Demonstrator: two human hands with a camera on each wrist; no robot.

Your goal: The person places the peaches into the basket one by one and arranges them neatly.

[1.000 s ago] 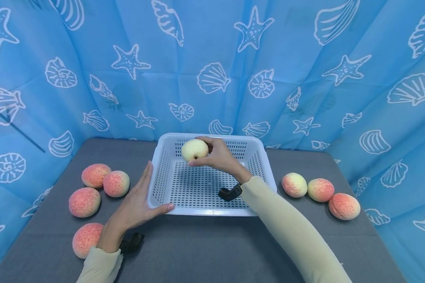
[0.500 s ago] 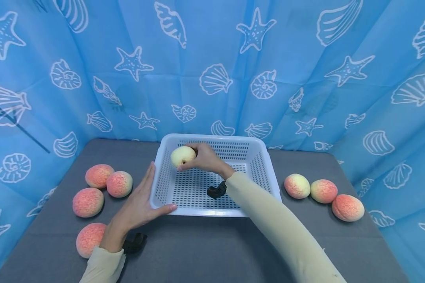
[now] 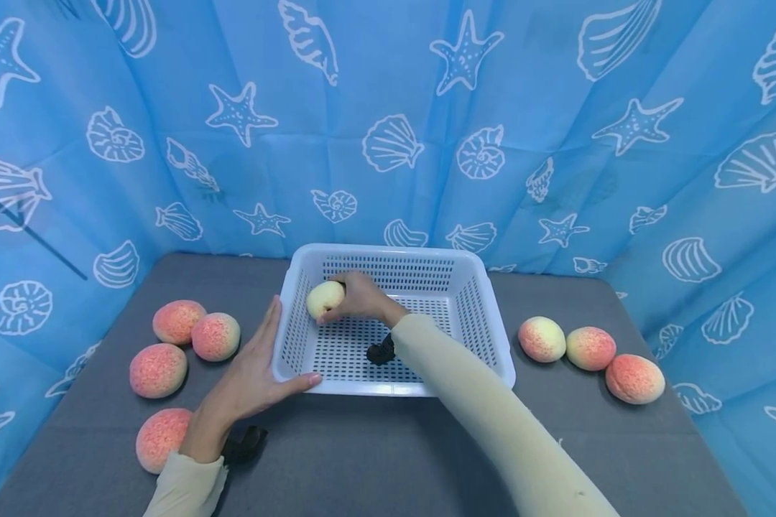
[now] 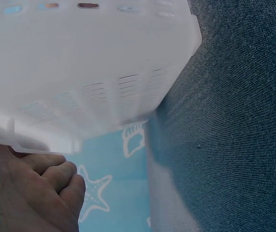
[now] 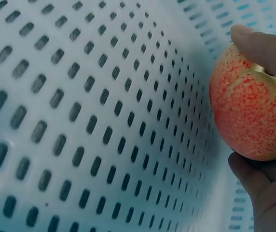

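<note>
My right hand (image 3: 361, 296) is curled round a peach (image 5: 254, 111), thumb near its dark stem hollow, fingers opposite. The peach is plump, cream on one side, speckled red on another, with a crease running to the hollow. My left hand (image 3: 252, 373) grasps nothing; its fingers lie along the outside of the basket (image 3: 388, 390), thumb spread onto the front rim. The peach is inside, by the left wall, just across it from my left fingertips; whether it touches the floor I can't tell. The basket is white plastic, rectangular, pierced with slots. Mottled pink peaches (image 3: 158, 370) lie on grey cloth (image 3: 375, 459) either side; behind hangs a blue shell-printed curtain (image 3: 336, 143).
</note>
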